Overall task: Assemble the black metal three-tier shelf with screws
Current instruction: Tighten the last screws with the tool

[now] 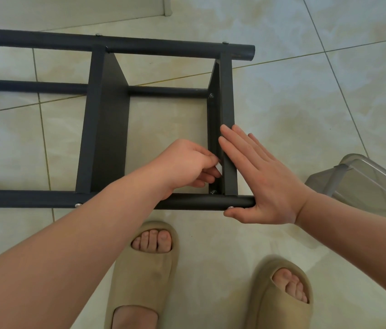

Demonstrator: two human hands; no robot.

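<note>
**Desk:** Where is the shelf on your feed?

**Me:** I have the black metal shelf (109, 119) lying on its side on the tiled floor (305, 96). It runs from the left edge of my view to just right of centre. The far tube (139, 45) and near tube (33, 198) run left to right, and flat panels cross between them. A silver left screw head (77, 205) shows on the near tube.

**Desk:** And the left hand?

**Me:** The left hand (187, 162) reaches into the bay between the middle panel and the right-end panel (228, 103). Its fingers are curled, and the thumb and fingertips pinch a small white piece (218, 167) against that panel's inner face. This is just on the far side of a corner screw (212, 192). The piece is too small for me to tell what it is or to read any marking on it.

**Desk:** The right hand?

**Me:** The right hand (258, 176) lies flat with its fingers straight and together, pressing on the outer face of the right-end panel. It grips nothing. The thumb sits along the near side of the near tube's end, touching it beside an end screw head (230, 207).

**Desk:** Anything further right?

**Me:** A clear plastic box (365, 184) stands apart from the shelf, and I can't make out a label on it. Nearest me are two beige slippers (144, 274) on the person's feet.
</note>
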